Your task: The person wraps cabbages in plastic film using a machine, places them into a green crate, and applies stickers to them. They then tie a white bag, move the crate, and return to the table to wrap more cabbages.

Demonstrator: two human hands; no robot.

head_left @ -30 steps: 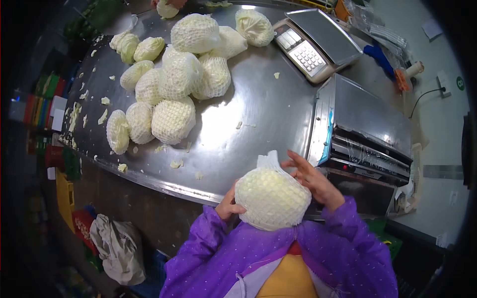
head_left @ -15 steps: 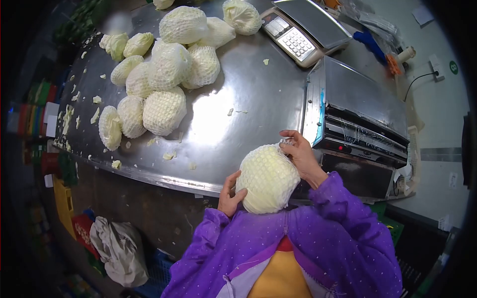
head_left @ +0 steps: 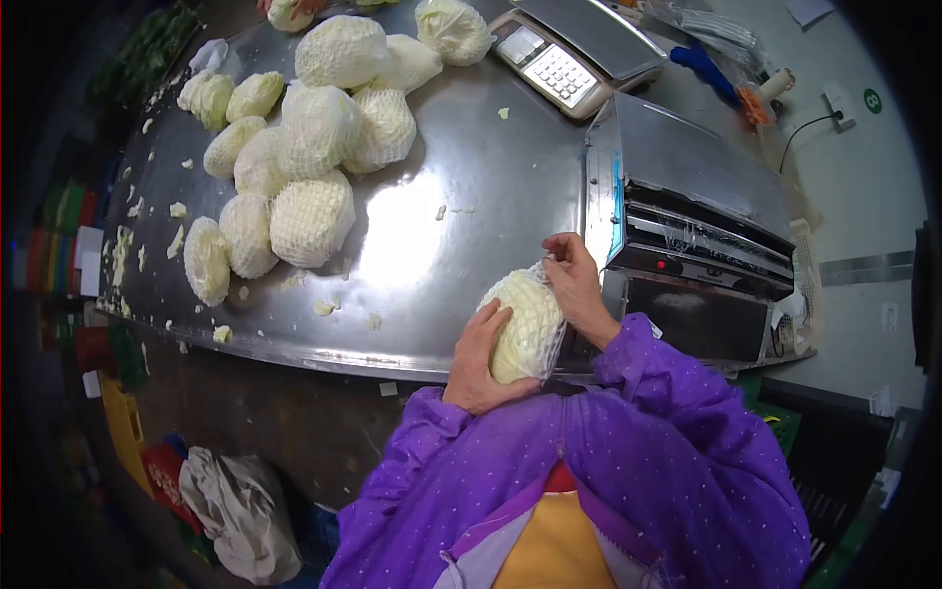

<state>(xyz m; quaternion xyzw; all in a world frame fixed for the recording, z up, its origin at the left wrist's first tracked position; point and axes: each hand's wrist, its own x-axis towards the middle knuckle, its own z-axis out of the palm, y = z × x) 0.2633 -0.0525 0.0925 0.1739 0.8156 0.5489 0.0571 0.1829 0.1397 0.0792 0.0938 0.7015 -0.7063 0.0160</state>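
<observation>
A pale cabbage (head_left: pixel 520 319) in a white foam net sits at the table's near edge, close against my body. My left hand (head_left: pixel 484 365) is wrapped round its left and lower side, thumb and fingers spread over the net. At the cabbage's upper right, my right hand (head_left: pixel 577 287) pinches the gathered end of the foam net (head_left: pixel 539 269) between thumb and fingers. More netted cabbages (head_left: pixel 312 218) lie heaped on the left half of the table, some touching each other. Two cabbages without visible nets (head_left: pixel 208 100) lie at the heap's far left.
A film wrapping machine (head_left: pixel 687 211) with a red light stands right of my hands. Behind it is a scale with a keypad (head_left: pixel 561 77). Leaf scraps (head_left: pixel 224 335) dot the metal table (head_left: pixel 491 211). Another person's hand (head_left: pixel 306 6) touches a cabbage at the far edge.
The cabbage has been turned, showing a narrower side. My left hand has slid further round it, while my right hand still holds the net's end. Another person's hand has appeared at the top.
</observation>
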